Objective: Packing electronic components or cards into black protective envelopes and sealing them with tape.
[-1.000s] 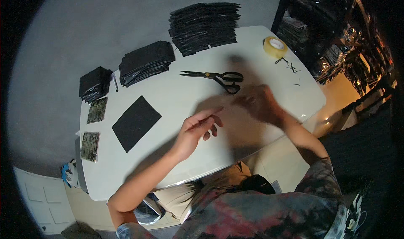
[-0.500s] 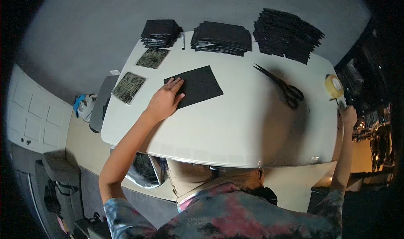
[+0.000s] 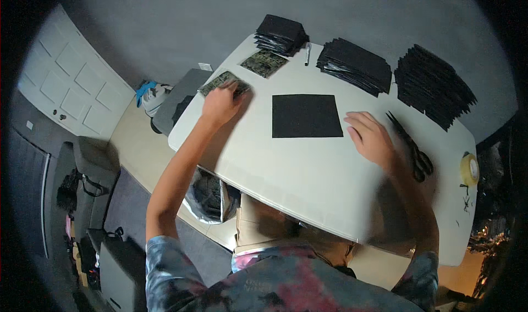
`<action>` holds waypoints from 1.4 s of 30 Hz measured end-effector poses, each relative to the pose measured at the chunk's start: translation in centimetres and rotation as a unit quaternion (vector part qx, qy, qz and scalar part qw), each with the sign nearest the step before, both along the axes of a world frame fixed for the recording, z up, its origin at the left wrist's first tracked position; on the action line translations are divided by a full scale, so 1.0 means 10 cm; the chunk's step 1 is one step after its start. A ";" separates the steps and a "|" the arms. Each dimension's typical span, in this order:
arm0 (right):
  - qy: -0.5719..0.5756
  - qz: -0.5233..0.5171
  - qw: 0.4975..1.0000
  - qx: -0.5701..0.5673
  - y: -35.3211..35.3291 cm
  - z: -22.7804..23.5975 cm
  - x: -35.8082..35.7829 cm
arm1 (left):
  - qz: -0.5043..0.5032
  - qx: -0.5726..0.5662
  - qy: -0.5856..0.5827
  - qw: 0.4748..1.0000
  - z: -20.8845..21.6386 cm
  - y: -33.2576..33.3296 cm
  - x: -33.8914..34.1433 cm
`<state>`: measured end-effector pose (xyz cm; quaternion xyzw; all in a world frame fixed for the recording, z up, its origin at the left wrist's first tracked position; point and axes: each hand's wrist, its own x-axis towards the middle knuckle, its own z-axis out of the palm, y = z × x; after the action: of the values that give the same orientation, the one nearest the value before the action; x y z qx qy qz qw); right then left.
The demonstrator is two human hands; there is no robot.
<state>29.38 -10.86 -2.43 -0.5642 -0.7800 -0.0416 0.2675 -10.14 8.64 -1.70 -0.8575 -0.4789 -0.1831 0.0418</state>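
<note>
My left hand (image 3: 221, 104) is on a flat camouflage-patterned packet (image 3: 209, 85) at the table's left side, its fingers bent over the packet and the thumb along its right end. A second packet of the same pattern (image 3: 264, 63) lies just beyond. In the middle of the table, a black rectangular sheet or flat envelope (image 3: 307, 116) lies flat; which of these it is I cannot tell. My right hand (image 3: 372, 138) hovers beside its right edge, fingers apart and holding nothing. Black-handled scissors (image 3: 411, 147) rest to the right of that hand.
Three stacks of black flat pieces, left (image 3: 281, 34), middle (image 3: 355, 65) and right (image 3: 434, 86), line the table's far edge. A marker (image 3: 307, 54) lies between two stacks. A tape roll (image 3: 469, 169) sits at the right edge. A lined bin (image 3: 208, 197) stands below the near edge.
My left hand has left the black sheet and gone to the nearer camouflage packet. My right hand has come from the table's right edge to beside the sheet. The view has turned.
</note>
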 end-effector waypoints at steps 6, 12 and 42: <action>0.022 0.011 0.999 0.033 0.44 -0.28 0.26 | 0.046 0.032 0.118 0.991 -0.11 -0.09 -0.55; 0.075 -0.115 0.990 0.029 0.55 -0.37 0.93 | 0.007 0.087 -0.046 0.995 0.36 -0.09 0.03; -0.140 -0.072 0.987 -0.015 0.00 -0.44 0.65 | -0.287 -0.094 0.117 0.946 -0.38 -0.93 2.75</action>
<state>35.93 -10.91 -6.87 -0.6118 -0.7675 -0.1271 0.1435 17.37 -0.65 -5.47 -0.9742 -0.2188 -0.0393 -0.0377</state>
